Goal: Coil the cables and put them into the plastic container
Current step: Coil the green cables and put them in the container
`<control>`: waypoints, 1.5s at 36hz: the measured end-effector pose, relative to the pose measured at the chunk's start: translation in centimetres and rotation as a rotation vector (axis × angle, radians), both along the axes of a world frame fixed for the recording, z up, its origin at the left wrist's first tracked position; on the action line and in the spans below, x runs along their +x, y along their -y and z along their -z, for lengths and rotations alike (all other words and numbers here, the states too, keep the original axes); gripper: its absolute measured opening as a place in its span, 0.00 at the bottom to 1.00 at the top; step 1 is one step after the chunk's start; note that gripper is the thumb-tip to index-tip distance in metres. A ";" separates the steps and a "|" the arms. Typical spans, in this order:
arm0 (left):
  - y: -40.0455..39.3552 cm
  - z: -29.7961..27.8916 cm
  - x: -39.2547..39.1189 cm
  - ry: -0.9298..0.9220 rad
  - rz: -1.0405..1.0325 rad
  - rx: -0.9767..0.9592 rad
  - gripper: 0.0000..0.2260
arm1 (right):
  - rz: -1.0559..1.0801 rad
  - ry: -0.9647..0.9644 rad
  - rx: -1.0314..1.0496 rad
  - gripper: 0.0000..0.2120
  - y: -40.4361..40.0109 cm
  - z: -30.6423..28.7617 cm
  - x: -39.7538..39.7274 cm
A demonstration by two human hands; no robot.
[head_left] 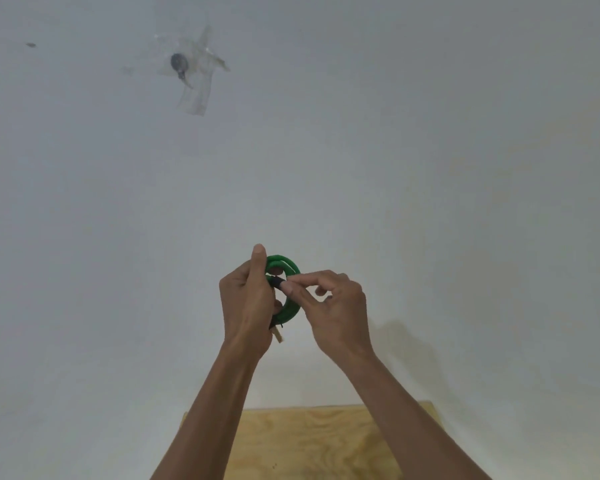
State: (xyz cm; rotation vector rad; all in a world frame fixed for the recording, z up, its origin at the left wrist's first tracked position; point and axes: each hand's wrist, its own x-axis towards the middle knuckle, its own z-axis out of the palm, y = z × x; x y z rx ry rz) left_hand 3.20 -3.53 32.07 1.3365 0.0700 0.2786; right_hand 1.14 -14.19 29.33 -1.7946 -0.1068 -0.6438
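Note:
A green cable point(287, 267), wound into a small coil, is held up in front of a white wall. My left hand point(248, 301) grips the coil from the left, thumb pointing up. A pale plug end sticks out below that hand. My right hand point(333, 304) pinches the cable's black end point(278, 282) between thumb and forefinger at the coil's middle. The plastic container is not in view.
A light plywood tabletop point(309, 441) lies below my forearms at the bottom edge. On the white wall at upper left, a small dark object is taped under clear tape point(187, 74).

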 end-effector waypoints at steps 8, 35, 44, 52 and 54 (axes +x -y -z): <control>-1.0 0.0 -0.1 0.051 0.145 -0.022 0.24 | -0.380 -0.246 0.393 0.20 0.4 0.1 0.8; 0.4 3.0 -1.0 0.003 0.105 0.130 0.22 | 0.121 -0.048 -0.047 0.05 -1.8 2.8 0.6; -0.7 4.3 -0.6 0.030 0.213 0.182 0.17 | 0.080 0.046 -0.203 0.09 -0.6 3.5 1.0; -1.2 5.8 -0.2 0.012 0.301 0.237 0.10 | 0.204 0.032 -0.228 0.07 -0.8 5.2 1.2; -1.7 6.4 -0.1 0.024 0.285 0.301 0.07 | 0.172 0.003 -0.240 0.06 -0.8 5.6 1.3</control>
